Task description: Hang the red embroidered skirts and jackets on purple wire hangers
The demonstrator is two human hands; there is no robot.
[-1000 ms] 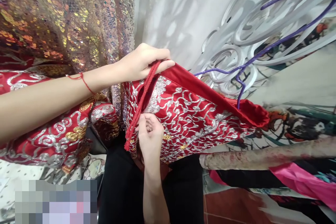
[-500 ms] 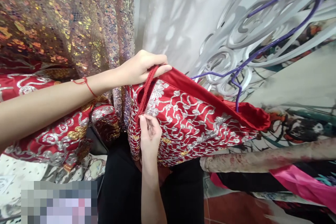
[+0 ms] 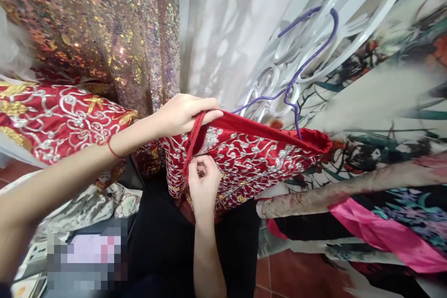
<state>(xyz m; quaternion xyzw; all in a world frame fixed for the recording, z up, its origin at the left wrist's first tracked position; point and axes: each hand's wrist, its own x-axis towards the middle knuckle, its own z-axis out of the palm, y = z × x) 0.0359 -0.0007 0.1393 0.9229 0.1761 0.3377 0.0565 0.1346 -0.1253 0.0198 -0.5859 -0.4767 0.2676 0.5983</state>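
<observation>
A red garment (image 3: 251,153) with silver embroidery hangs on a purple hanger (image 3: 296,74). My left hand (image 3: 185,111) is closed on the garment's top edge, where a red twisted cord (image 3: 193,142) comes out. The cord runs down to my right hand (image 3: 204,181), which pinches its lower part against the embroidered front. A thin red thread circles my left wrist.
A sequinned gold cloth (image 3: 104,28) hangs at the upper left, with a white curtain (image 3: 226,23) and a white scrolled metal grille (image 3: 314,42) behind. More red embroidered fabric (image 3: 63,116) lies at left; printed and pink fabrics (image 3: 380,233) at right. Red tile floor below.
The view has tilted so the garment and hanger sit lower and closer. My right hand has moved up the cord and now pinches it; the cord's loose tail is no longer visible.
</observation>
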